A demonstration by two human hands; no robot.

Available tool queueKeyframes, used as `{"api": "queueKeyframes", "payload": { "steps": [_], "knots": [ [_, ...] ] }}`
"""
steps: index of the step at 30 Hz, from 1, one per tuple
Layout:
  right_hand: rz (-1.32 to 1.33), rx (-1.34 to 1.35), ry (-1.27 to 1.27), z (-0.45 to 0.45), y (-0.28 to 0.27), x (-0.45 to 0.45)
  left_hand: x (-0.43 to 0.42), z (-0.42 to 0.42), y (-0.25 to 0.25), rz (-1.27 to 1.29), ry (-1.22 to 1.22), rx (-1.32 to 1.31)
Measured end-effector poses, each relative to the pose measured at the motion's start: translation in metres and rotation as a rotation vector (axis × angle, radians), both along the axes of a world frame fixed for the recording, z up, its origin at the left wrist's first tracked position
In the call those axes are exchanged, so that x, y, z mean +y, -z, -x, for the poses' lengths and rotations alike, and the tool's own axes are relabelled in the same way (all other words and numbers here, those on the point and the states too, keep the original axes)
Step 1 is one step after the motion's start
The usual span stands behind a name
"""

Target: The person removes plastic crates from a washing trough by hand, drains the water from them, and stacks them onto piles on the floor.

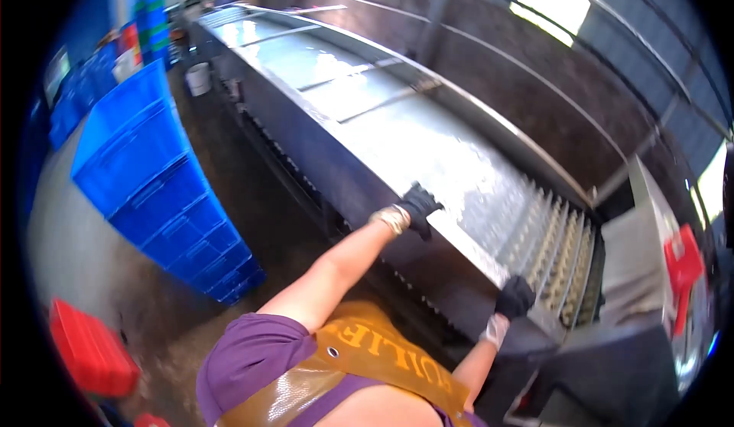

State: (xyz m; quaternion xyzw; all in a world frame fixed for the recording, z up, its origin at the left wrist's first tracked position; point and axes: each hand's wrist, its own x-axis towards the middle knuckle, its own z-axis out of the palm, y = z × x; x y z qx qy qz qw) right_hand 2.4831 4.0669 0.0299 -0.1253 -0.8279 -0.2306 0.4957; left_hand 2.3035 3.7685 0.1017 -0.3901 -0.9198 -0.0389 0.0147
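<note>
A long metal tank (359,152) stretches away in front of me, with water (397,133) in it and cross bars over it. My left hand (419,209), in a black glove, lies over the near rim with its fingers apart. Further along that rim, my right hand (516,297), also black-gloved, is curled over the edge; its fingertips are partly hidden. Just beyond the right hand, rows of pale rounded pieces (562,263) sit between metal bars at the tank's near end.
Stacked blue crates (172,190) stand on the wet floor to the left. A red crate (92,350) is at lower left, and a white bucket (199,79) stands farther back. A metal housing (638,259) with a red box (683,259) rises at the right.
</note>
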Motion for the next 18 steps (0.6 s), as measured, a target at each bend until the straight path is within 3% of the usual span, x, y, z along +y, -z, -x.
{"api": "queueKeyframes", "payload": {
  "steps": [3, 11, 18],
  "knots": [
    [0.34, -0.056, -0.051, -0.003, -0.016, -0.014, -0.002, 0.003, 0.007, -0.036, 0.001, 0.021],
    [0.375, -0.057, 0.067, -0.004, -0.012, -0.01, -0.004, -0.001, 0.005, -0.043, 0.029, 0.009],
    [0.382, -0.045, -0.018, -0.01, -0.014, -0.009, -0.004, -0.005, 0.004, -0.034, 0.025, 0.006]
  ]
}}
